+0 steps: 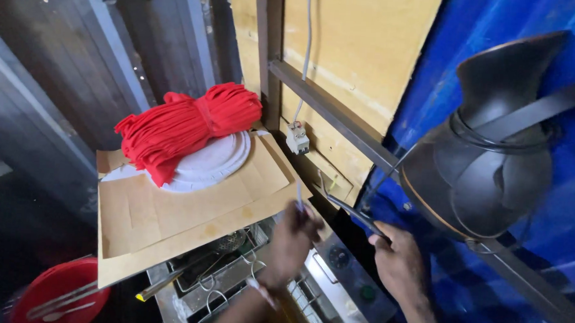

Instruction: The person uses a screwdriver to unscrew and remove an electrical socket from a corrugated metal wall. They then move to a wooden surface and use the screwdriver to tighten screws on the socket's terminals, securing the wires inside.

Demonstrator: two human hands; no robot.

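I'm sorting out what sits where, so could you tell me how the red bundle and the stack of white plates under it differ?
The red bundle is soft, made of many strips tied at the middle; the white plates are rigid, flat discs. The bundle lies on top, the plates beneath it. Both rest on the brown cardboard, clear of both hands.

dark grey corrugated wall [79, 49] at left, yellow plywood panel [363, 48] behind a metal frame [328, 108], blue sheet [500, 35] at right

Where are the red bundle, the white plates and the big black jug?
red bundle [189, 128], head view, middle of the folded strands.
white plates [213, 161], head view, bare rim of the stack.
black jug [494, 170], head view, its round belly.
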